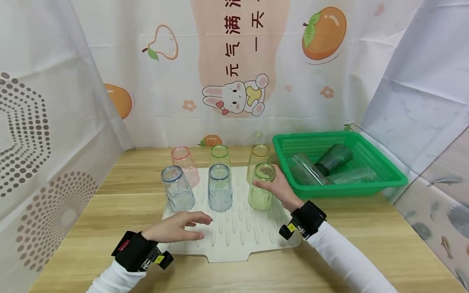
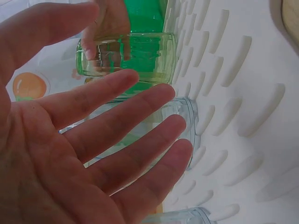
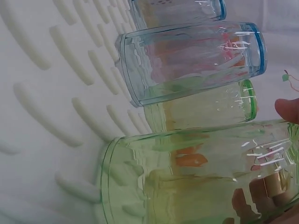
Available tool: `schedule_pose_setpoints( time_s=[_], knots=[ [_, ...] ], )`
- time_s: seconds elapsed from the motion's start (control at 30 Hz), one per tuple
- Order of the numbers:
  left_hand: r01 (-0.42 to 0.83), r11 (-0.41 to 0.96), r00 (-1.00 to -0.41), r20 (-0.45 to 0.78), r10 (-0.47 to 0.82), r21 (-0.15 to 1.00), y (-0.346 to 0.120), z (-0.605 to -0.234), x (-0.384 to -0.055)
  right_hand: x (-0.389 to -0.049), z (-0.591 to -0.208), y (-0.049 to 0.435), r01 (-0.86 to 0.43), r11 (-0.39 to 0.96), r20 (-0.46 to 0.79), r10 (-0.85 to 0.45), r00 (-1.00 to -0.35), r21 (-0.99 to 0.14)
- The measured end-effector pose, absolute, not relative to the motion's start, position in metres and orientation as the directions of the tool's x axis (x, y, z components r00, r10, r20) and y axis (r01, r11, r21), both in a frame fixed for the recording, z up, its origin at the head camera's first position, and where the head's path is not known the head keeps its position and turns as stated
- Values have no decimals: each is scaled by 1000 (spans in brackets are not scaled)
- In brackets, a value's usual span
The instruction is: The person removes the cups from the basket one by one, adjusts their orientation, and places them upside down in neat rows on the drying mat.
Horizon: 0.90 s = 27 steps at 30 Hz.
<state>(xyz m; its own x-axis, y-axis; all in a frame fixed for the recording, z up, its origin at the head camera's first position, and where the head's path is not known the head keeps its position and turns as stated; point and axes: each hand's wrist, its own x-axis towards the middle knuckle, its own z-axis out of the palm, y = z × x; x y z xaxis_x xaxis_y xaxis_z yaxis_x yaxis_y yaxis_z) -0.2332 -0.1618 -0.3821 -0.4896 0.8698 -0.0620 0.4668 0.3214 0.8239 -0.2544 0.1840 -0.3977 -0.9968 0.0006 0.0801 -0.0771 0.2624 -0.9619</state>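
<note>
Near the top, my right hand (image 1: 281,190) grips a light green glass (image 1: 261,198), thumb in front and fingers behind. That glass stands upside down on the white ribbed draining board (image 1: 234,246), at the right of the front row. Beside it are a blue-rimmed glass (image 1: 220,191) and another blue-rimmed glass (image 1: 178,193). Behind them stand a pink glass (image 1: 188,167), a green-rimmed glass (image 1: 220,155) and an amber-rimmed glass (image 1: 258,156), also upside down. My left hand (image 1: 179,228) is over the board's front left, fingers spread and holding nothing; its bare palm (image 2: 42,163) shows in the left wrist view.
A green plastic basket (image 1: 348,189) stands at the back right, just beyond my right hand. In it lie a dark glass (image 1: 336,158) and clear glasses, tipped on their sides. The wooden table (image 1: 128,183) ends at a printed cloth (image 1: 165,101) behind.
</note>
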Motion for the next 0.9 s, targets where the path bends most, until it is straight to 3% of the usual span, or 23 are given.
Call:
schedule_pose_setpoints(
  time_s=[0.17, 0.27, 0.4, 0.53, 0.6, 0.8, 0.9],
  knots=[
    [456, 314, -481, -66, 874, 833, -160, -383, -232, -255, -395, 184, -32, 278, 33, 0, -999, -960],
    [448, 314, -482, -70, 873, 837, -159, -384, -232, -270, -421, 201, -37, 308, 36, -10, -999, -951],
    [446, 310, -484, -65, 873, 839, -161, -385, -232, -302, -461, 231, -127, 265, 122, -33, -992, -956],
    [450, 307, -484, -60, 873, 838, -161, -385, -232, -322, -466, 257, -241, 181, 233, -65, -970, -954],
    [449, 309, -485, -62, 873, 839, -162, -384, -232, -325, -455, 267, -278, 187, 271, -62, -960, -942],
    [439, 312, -485, -70, 872, 843, -161, -381, -234, -308, -373, 279, -266, 198, 263, -43, -964, -943],
    [438, 313, -484, -72, 872, 843, -161, -380, -234, -325, -358, 298, -276, 170, 272, -48, -961, -946]
  ],
)
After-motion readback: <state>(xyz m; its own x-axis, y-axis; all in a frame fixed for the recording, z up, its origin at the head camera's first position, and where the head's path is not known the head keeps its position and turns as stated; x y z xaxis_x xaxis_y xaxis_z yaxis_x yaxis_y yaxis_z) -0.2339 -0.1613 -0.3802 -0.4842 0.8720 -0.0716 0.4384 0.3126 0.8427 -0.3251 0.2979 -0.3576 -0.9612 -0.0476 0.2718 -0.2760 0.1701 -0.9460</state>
